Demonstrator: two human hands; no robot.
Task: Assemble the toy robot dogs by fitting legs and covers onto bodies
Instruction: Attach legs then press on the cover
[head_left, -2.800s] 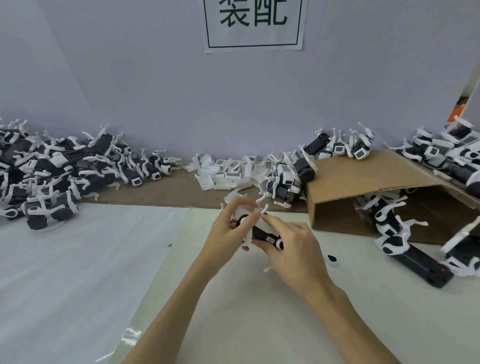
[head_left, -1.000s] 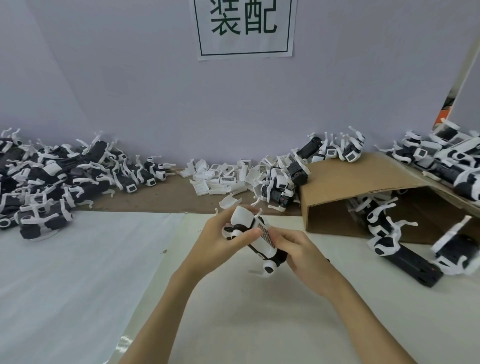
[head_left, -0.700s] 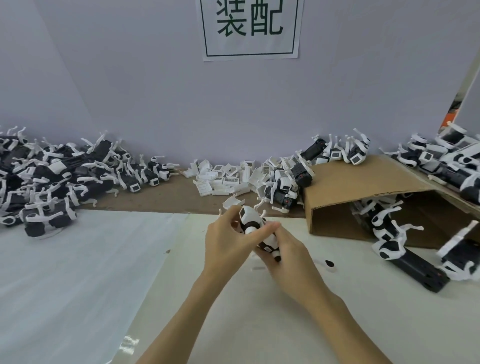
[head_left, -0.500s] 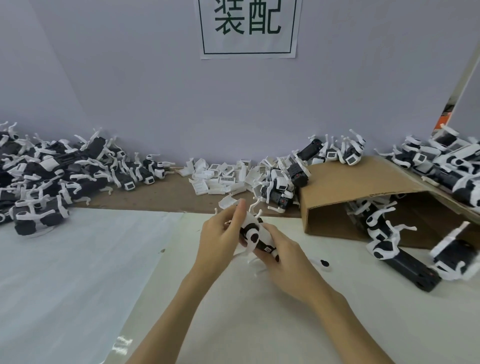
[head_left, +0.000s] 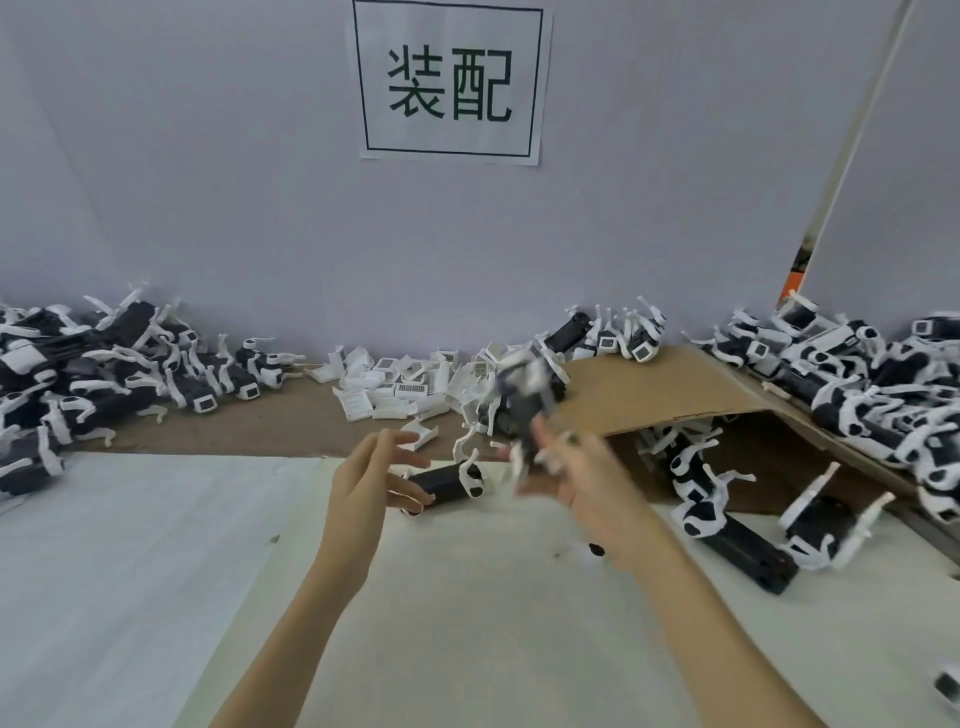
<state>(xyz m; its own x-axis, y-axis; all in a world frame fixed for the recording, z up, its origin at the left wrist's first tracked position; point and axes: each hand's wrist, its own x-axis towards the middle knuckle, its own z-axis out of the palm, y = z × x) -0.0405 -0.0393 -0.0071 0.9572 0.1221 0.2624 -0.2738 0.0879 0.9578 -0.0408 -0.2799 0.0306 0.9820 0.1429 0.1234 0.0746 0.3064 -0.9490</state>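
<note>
Two hands mid-frame: right hand (head_left: 582, 467) grips blurred black-and-white toy robot dog (head_left: 522, 410) raised at centre, likely for setting aside; left hand (head_left: 382, 467) fingers loosely spread beside black part-legged body (head_left: 449, 480).

Hands now parting: right hand (head_left: 582, 467) is lifting the blurred toy dog (head_left: 522, 400) toward the cardboard sheet (head_left: 649, 389); left hand (head_left: 374, 467) is letting go, fingers spread.
</note>
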